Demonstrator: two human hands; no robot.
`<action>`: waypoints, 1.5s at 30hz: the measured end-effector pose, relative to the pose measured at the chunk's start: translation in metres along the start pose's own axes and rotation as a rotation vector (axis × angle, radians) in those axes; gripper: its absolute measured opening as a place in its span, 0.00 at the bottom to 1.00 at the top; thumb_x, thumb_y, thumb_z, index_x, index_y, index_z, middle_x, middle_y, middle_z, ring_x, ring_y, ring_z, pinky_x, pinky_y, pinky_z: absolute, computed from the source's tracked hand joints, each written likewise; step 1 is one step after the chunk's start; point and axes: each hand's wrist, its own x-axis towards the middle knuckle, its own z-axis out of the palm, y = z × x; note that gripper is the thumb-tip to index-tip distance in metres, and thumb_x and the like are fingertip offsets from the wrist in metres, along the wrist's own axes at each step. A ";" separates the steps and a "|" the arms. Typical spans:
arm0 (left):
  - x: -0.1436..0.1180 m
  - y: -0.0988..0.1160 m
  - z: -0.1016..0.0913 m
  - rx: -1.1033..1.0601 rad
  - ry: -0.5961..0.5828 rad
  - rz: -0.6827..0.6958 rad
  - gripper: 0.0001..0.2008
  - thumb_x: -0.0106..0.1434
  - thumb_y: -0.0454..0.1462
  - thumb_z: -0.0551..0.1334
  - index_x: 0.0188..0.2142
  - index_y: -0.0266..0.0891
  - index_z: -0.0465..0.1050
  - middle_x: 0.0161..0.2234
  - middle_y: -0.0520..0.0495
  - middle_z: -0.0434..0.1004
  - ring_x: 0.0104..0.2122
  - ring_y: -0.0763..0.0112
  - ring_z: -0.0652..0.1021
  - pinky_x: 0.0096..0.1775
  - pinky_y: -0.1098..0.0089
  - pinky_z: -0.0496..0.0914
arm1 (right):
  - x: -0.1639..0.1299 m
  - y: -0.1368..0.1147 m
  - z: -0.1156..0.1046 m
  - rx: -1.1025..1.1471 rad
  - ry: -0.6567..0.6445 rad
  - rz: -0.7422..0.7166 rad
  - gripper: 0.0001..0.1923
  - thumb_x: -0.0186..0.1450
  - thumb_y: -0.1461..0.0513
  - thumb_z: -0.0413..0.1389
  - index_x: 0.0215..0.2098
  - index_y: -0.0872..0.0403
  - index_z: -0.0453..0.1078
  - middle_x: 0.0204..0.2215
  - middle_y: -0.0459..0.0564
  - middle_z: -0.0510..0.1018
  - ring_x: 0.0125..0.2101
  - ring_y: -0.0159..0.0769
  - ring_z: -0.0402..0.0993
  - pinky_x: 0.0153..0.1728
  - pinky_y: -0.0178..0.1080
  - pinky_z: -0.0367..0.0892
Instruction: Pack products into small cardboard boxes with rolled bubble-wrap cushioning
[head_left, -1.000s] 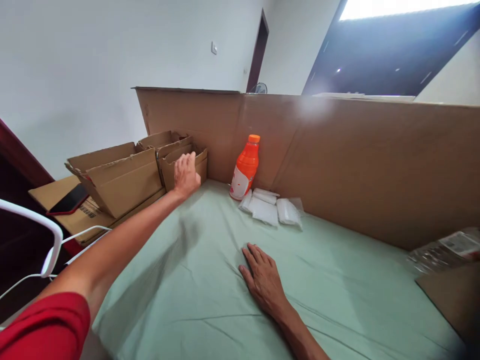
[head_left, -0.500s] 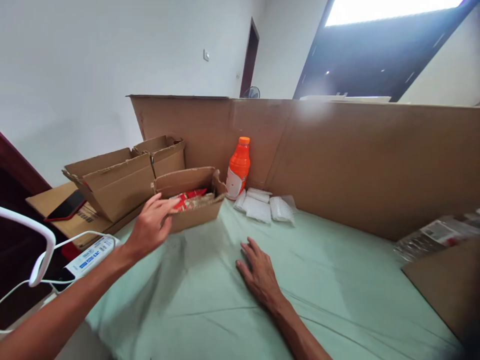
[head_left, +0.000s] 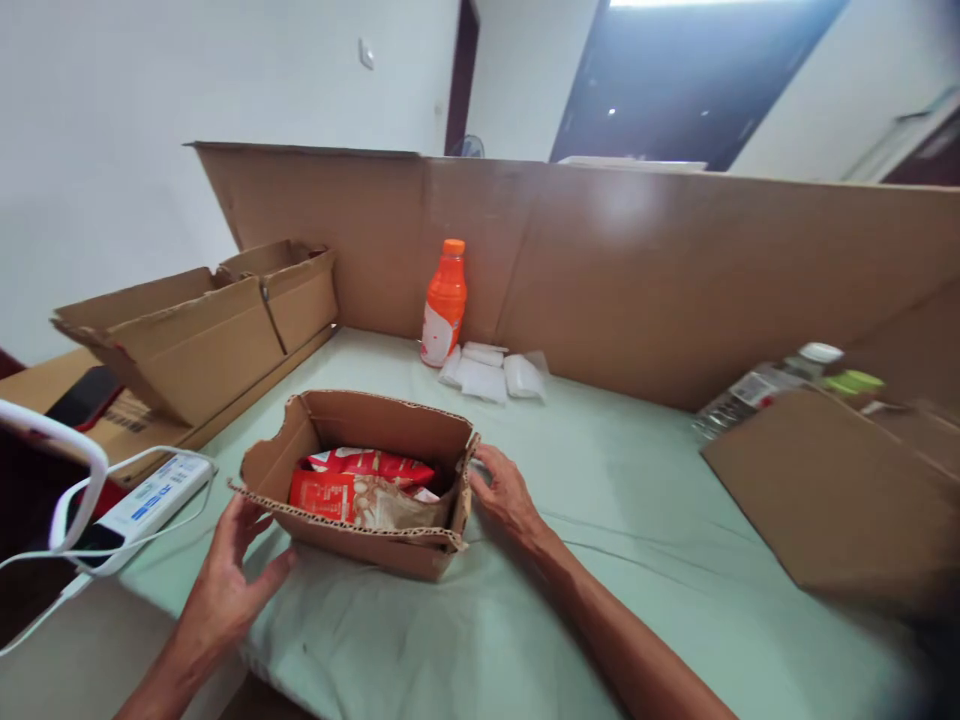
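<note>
A small open cardboard box (head_left: 367,540) sits on the green cloth (head_left: 600,560) in front of me. Inside it lie red snack packets (head_left: 360,488). My left hand (head_left: 225,580) touches the box's left front corner, fingers spread around it. At the box's right end wall rests my right hand (head_left: 504,492), fingers against the cardboard. Both hands hold the box between them.
An orange bottle (head_left: 444,302) stands against a tall cardboard wall (head_left: 637,270), with white plastic pouches (head_left: 491,372) beside it. Empty cardboard boxes (head_left: 195,320) are stacked at the left. A white power strip (head_left: 150,497) lies at the left edge. A cardboard flap (head_left: 825,490) is at the right.
My left hand reached the box stack, pulled one small box toward me and set it on the cloth. My right hand moved from flat on the cloth to the box's right end.
</note>
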 end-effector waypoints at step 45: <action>0.096 0.033 0.146 0.070 -0.119 0.197 0.41 0.54 0.40 0.61 0.66 0.37 0.53 0.44 0.42 0.74 0.31 0.66 0.74 0.39 0.62 0.73 | 0.018 0.031 -0.142 -0.243 0.385 -0.258 0.18 0.67 0.69 0.48 0.46 0.50 0.78 0.55 0.54 0.77 0.55 0.40 0.74 0.55 0.45 0.71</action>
